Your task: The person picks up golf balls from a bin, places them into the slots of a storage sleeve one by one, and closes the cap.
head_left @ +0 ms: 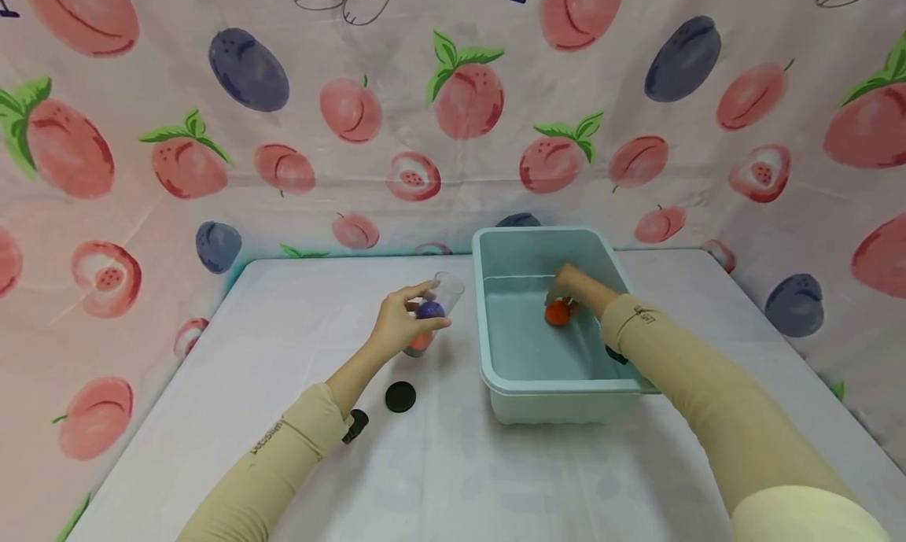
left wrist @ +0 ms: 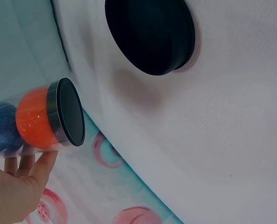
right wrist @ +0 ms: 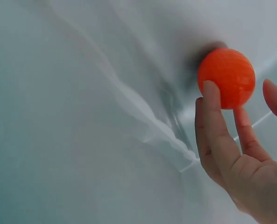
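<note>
My left hand [head_left: 396, 322] grips a clear plastic tube [head_left: 449, 289], tilted, between thumb and fingers. Inside the tube a purple-blue ball [head_left: 429, 309] sits above an orange ball [left wrist: 34, 119], and a black cap [left wrist: 72, 112] closes the bottom end. A loose round black lid [head_left: 400, 396] lies on the table near the left wrist. Down in the pale blue-green bin [head_left: 566, 385], my right hand [head_left: 569, 284] is at another orange ball [right wrist: 229, 77]. Its fingers touch the ball from one side, while the thumb stands apart in the right wrist view.
The bin stands right of centre on a white-covered table [head_left: 297, 314], its walls rising around the right hand. A fruit-print cloth [head_left: 453, 172] hangs behind the table and down both sides. Small black wrist devices [head_left: 356, 425] sit under both forearms.
</note>
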`<state>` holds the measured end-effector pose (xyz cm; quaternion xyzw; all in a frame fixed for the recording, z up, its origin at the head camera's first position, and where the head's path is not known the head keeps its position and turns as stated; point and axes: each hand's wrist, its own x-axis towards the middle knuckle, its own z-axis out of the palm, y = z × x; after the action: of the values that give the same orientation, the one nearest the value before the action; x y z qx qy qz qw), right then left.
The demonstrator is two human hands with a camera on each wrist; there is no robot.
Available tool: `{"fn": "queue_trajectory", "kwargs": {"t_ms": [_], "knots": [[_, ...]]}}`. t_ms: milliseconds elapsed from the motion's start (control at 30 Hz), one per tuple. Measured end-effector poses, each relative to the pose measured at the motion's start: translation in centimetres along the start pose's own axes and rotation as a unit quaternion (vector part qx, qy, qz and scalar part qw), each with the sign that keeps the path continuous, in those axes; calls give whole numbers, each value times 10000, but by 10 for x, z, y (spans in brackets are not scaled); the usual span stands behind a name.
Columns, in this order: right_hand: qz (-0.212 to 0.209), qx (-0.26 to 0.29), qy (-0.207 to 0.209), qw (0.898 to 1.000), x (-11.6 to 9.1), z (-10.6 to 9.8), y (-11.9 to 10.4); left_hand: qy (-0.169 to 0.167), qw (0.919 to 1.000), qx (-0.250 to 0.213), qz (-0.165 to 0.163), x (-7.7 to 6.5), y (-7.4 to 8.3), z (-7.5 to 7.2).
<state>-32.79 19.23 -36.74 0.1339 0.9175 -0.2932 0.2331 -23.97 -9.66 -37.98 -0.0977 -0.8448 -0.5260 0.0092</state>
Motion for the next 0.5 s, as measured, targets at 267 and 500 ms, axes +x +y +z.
{"fn": "queue_trajectory", "kwargs": {"t_ms": [267, 500], "knots": [[160, 230, -116, 9995, 6, 4, 2, -25, 10000, -42, -53, -1, 0, 0], [-171, 409, -255, 9987, 5, 4, 3, 28, 10000, -14, -4, -4, -2, -6]]}}
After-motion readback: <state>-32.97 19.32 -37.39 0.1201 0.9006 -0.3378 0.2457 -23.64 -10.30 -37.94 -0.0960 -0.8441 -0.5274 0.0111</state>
